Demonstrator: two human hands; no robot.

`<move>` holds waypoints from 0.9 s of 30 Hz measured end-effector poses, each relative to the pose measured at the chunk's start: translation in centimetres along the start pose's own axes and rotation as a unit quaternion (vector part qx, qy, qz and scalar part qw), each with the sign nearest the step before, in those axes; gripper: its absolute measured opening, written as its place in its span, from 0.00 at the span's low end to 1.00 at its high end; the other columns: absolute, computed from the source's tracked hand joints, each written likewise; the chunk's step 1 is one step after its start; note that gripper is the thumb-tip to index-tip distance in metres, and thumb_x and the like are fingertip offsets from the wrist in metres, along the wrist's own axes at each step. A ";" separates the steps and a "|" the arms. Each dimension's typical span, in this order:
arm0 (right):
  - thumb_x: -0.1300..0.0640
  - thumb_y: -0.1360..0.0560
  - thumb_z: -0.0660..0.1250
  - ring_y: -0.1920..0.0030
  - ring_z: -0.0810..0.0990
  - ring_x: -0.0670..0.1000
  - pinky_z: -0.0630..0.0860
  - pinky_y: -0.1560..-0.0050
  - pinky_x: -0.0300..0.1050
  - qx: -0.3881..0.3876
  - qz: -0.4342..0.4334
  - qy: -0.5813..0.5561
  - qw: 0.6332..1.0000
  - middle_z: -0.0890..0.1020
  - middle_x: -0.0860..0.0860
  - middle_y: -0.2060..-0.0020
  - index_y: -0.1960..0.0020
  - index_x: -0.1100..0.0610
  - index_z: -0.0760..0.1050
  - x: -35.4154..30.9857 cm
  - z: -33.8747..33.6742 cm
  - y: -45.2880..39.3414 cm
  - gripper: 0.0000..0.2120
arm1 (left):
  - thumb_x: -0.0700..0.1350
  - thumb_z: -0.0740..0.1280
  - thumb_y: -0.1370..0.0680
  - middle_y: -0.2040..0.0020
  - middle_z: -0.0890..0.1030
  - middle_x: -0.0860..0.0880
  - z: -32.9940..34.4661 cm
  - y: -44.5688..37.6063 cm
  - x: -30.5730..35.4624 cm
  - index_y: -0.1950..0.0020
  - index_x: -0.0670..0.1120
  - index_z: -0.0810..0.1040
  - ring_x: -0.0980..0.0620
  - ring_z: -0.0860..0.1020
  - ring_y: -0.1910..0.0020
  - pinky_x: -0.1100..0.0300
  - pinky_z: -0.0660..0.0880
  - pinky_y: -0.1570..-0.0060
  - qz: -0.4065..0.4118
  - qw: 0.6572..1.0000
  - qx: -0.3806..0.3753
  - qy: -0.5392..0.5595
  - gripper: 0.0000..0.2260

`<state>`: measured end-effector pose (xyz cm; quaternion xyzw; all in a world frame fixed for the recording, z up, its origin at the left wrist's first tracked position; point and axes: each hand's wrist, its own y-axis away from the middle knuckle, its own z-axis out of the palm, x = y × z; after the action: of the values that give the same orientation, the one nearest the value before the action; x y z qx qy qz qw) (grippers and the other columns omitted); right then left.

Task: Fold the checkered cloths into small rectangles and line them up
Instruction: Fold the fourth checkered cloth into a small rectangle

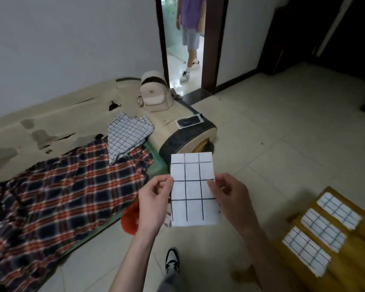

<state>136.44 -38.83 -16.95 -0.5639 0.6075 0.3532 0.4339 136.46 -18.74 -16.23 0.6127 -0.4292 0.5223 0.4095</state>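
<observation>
White checked cloth (193, 189), folded to a small rectangle, sits pinched at its side edges between my left hand (154, 202) and right hand (230, 199). 3 folded cloths (322, 232) already line the yellow surface (358, 256); I judge the unfolded cloths (128, 134) remain.

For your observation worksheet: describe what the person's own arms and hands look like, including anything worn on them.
Both arms are bare up to the frame's bottom edge: no sleeves show. The left hand and right hand wear no gloves, and no rings, watch or bracelets can be seen. The fingernails look short and unpainted. No markings are visible on either forearm.
</observation>
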 end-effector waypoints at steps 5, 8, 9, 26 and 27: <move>0.50 0.18 0.70 0.58 0.83 0.47 0.82 0.59 0.42 0.049 0.051 -0.014 0.997 0.85 0.48 0.59 0.48 0.51 0.82 -0.6 1.9 -5.6 0.06 | 0.46 0.70 0.18 0.55 0.83 0.35 0.9 -8.3 1.2 0.49 0.49 0.85 0.32 0.79 0.57 0.38 0.81 0.53 0.036 0.995 -0.093 -0.026 0.04; 0.51 0.18 0.70 0.62 0.82 0.49 0.80 0.62 0.44 0.085 0.069 -0.037 0.993 0.85 0.48 0.61 0.50 0.50 0.82 -0.8 2.7 -8.2 0.05 | 0.44 0.71 0.18 0.59 0.82 0.38 1.9 -12.5 1.8 0.49 0.50 0.85 0.41 0.77 0.62 0.48 0.78 0.60 0.048 0.990 -0.129 -0.029 0.04; 0.51 0.18 0.70 0.63 0.81 0.47 0.79 0.63 0.42 0.097 0.076 -0.043 0.991 0.84 0.47 0.62 0.51 0.49 0.82 -0.9 2.8 -8.9 0.04 | 0.44 0.71 0.18 0.59 0.82 0.37 2.4 -13.8 1.9 0.49 0.51 0.85 0.42 0.77 0.63 0.49 0.78 0.61 0.052 0.988 -0.143 -0.027 0.04; 0.52 0.18 0.71 0.65 0.74 0.42 0.75 0.49 0.48 0.302 0.141 -0.079 0.939 0.75 0.44 0.69 0.51 0.53 0.80 2.0 -3.2 -12.8 0.05 | 0.44 0.71 0.18 0.57 0.85 0.57 16.7 -20.6 2.0 0.45 0.50 0.84 0.66 0.82 0.58 0.70 0.78 0.57 0.055 0.945 -0.321 -0.039 0.04; 0.52 0.18 0.70 0.65 0.74 0.42 0.75 0.49 0.50 0.308 0.143 -0.078 0.937 0.75 0.44 0.70 0.50 0.53 0.81 2.5 -3.9 -13.0 0.05 | 0.45 0.71 0.18 0.56 0.86 0.56 17.9 -20.9 1.8 0.44 0.51 0.85 0.63 0.83 0.56 0.66 0.80 0.54 0.045 0.941 -0.332 -0.035 0.05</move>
<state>148.85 -44.82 -16.98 -0.2798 0.7251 0.2501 0.5774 161.69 -29.70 -17.68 0.4395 -0.6193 0.3462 0.5508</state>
